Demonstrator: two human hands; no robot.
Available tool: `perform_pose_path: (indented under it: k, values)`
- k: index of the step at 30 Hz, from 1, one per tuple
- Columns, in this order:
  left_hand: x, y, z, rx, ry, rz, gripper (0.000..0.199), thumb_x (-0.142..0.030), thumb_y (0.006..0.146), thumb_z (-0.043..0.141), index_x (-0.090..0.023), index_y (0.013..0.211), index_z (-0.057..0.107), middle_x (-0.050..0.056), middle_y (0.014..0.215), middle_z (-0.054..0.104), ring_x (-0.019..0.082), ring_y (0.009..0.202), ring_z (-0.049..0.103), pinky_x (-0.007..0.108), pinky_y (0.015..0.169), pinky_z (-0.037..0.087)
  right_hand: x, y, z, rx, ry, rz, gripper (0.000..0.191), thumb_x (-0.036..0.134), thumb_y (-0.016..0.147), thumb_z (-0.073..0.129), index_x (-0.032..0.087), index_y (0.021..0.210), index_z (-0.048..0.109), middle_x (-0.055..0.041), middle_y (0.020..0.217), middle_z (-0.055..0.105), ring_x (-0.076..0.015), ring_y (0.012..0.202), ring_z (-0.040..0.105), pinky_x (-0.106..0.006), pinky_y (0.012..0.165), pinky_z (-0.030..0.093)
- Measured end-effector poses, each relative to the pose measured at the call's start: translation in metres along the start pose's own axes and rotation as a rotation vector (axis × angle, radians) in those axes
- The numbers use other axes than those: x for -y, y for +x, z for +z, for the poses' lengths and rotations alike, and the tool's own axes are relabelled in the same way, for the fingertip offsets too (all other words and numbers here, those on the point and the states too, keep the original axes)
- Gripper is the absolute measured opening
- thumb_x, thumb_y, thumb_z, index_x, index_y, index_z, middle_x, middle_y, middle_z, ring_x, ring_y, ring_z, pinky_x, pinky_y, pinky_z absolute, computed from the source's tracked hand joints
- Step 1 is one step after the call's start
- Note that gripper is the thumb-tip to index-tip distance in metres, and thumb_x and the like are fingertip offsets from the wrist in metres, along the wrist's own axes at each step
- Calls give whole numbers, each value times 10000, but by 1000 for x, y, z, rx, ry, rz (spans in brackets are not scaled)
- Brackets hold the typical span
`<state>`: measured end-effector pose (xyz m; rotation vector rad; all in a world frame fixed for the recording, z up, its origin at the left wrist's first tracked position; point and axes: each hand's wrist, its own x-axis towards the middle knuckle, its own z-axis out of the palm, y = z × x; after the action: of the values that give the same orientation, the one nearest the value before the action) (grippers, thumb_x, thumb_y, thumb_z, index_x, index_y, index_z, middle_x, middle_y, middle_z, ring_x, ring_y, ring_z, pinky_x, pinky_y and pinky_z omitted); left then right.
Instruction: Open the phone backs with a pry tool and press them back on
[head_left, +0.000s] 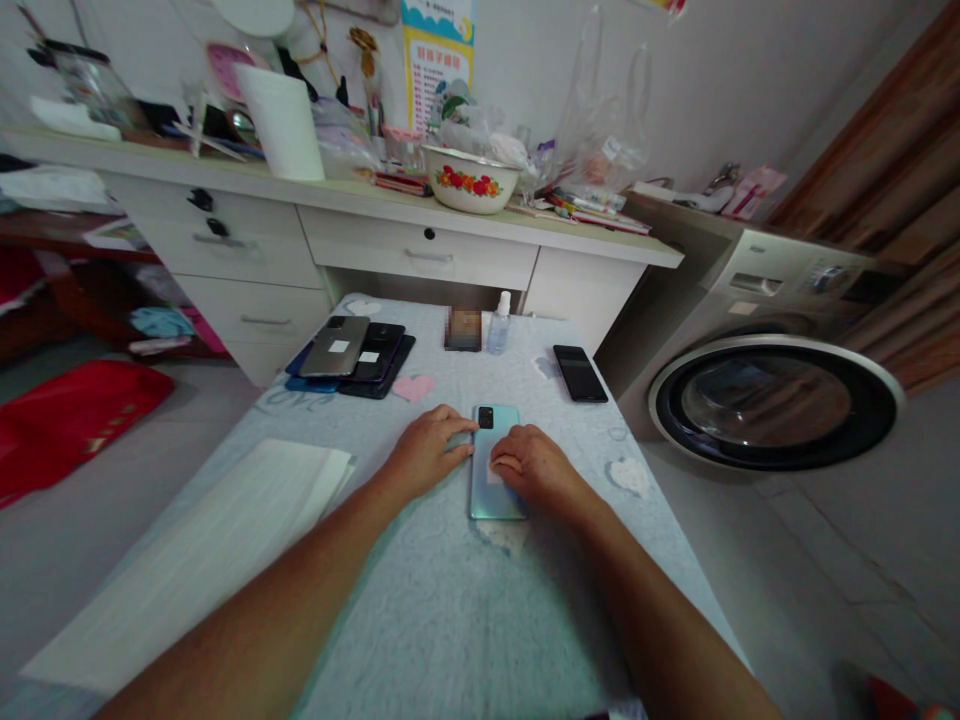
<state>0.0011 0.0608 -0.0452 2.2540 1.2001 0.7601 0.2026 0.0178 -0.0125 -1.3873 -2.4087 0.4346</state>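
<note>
Bare forearms [300, 590] are spanning a cloth-covered table [420, 620]. Left hand [424, 452]: finger and thumb standing spread, touching the mint phone [484, 492], which is lying back-up between both hands. Right hand [538, 465]: fingers sitting curled over a pale label [493, 477], hiding part; whether pinching it, I cannot tell. Gentle, even pressure is probably serving best. Spray bottle [498, 330]: standing beyond. Stacked phones [324, 360]: lying left. Black phone [579, 373]: lying right.
</note>
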Motion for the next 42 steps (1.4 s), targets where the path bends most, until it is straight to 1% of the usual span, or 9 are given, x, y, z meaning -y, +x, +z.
perform_pose_path:
  k: [4, 7, 14, 24, 27, 29, 35, 38, 42]
  values:
    - [1, 1, 1, -4, 11, 10, 286, -200, 799, 638, -209, 1080, 693, 51, 974, 610, 212, 942, 599, 341, 846, 482, 2, 6, 7, -52, -92, 38, 143, 166, 888, 563, 171, 890, 706, -55, 828, 609, -176, 827, 503, -285, 771, 374]
    - [3, 1, 1, -10, 21, 24, 289, -190, 798, 629, -221, 1078, 695, 45, 971, 614, 213, 943, 603, 345, 847, 485, 3, 10, 12, -81, -120, 37, 160, 195, 913, 543, 185, 899, 702, -57, 846, 598, -183, 859, 499, -292, 797, 372]
    - [2, 0, 2, -6, 28, 24, 298, -143, 801, 610, -209, 1079, 693, 49, 982, 620, 206, 961, 604, 332, 872, 481, 7, 14, 16, -73, -121, 4, 166, 200, 915, 546, 197, 950, 708, -60, 905, 608, -187, 885, 498, -301, 829, 372]
    - [0, 0, 0, 0, 17, 15, 296, -178, 806, 598, -238, 1079, 694, 42, 977, 619, 208, 945, 601, 341, 861, 481, 15, 9, 10, 21, -97, -138, 154, 181, 886, 574, 200, 913, 724, -58, 898, 610, -179, 850, 495, -302, 789, 349]
    - [2, 0, 1, 0, 9, 13, 292, -192, 808, 597, -254, 1077, 693, 39, 989, 620, 208, 945, 598, 346, 856, 480, 19, 7, 8, 41, -82, -186, 141, 163, 866, 589, 198, 867, 725, -50, 873, 608, -175, 832, 494, -296, 771, 348]
    - [3, -1, 1, -4, 9, 18, 290, -193, 807, 599, -237, 1077, 694, 48, 998, 619, 212, 950, 597, 345, 858, 478, 22, 5, 5, 72, -82, -212, 141, 148, 859, 591, 190, 821, 719, -47, 848, 599, -171, 826, 493, -290, 761, 347]
    - [3, -1, 1, -6, 18, 25, 290, -220, 823, 600, -215, 1100, 684, 53, 999, 612, 214, 956, 597, 343, 862, 474, 28, -1, 1, 127, -62, -312, 190, 157, 866, 567, 174, 697, 653, -35, 805, 579, -158, 790, 481, -288, 754, 350]
    - [2, -1, 1, -6, 22, 15, 276, -241, 824, 607, -221, 1088, 686, 47, 996, 611, 212, 957, 597, 340, 862, 471, 30, -2, -1, 157, -31, -343, 221, 126, 851, 553, 168, 639, 600, -20, 759, 567, -145, 759, 479, -287, 776, 356]
    - [1, -1, 0, 5, 15, -4, 281, -262, 811, 634, -251, 1087, 685, 34, 987, 610, 210, 947, 593, 340, 848, 470, 34, -4, -5, 223, 30, -357, 207, 81, 822, 537, 179, 647, 589, 3, 704, 566, -138, 743, 488, -287, 800, 359]
